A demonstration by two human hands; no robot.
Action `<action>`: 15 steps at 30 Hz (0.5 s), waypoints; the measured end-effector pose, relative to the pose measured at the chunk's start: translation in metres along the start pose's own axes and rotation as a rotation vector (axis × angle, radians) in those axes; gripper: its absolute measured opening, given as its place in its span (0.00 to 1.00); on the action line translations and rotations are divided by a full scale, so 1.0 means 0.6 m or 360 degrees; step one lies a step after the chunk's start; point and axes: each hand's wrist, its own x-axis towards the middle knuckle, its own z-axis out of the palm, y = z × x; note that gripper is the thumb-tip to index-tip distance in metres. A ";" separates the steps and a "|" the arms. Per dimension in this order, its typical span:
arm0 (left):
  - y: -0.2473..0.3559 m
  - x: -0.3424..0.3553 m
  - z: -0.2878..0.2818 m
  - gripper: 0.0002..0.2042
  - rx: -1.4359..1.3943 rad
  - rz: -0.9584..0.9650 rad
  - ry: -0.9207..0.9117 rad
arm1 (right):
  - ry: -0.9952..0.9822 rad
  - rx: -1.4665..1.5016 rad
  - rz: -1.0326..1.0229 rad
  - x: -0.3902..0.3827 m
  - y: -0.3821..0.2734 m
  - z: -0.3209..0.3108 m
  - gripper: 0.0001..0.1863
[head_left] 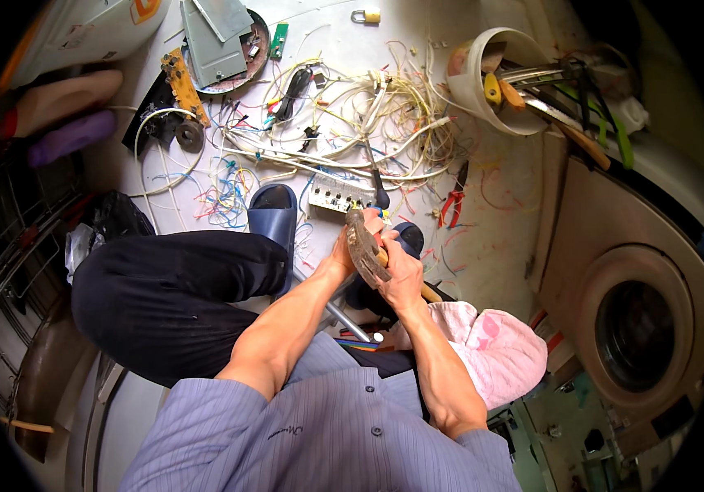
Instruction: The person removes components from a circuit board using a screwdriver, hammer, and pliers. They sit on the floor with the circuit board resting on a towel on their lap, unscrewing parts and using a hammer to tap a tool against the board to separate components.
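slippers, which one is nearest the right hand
The right slipper, partly hidden by the right hand holding the hammer; the left slipper sits farther off.

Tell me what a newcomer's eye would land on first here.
Probably the sprawling tangle of cream-white wires across the pale floor, top centre. Next, the rusty-headed, wooden-handled hammer in the right hand, near the middle, then the round white plastic tool-filled bucket at upper right.
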 end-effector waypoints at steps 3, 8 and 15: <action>-0.007 -0.001 0.006 0.11 -0.0034 -0.0063 -0.0076 | 0.0019 0.0010 -0.0034 0.004 -0.003 0.005 0.21; -0.004 0.002 -0.005 0.17 -0.0180 -0.0105 -0.0080 | -0.0014 -0.0067 -0.0054 0.015 -0.006 0.000 0.21; 0.024 0.023 -0.033 0.23 -0.0092 -0.0003 -0.0044 | -0.0082 -0.0043 -0.0070 0.027 -0.014 -0.012 0.21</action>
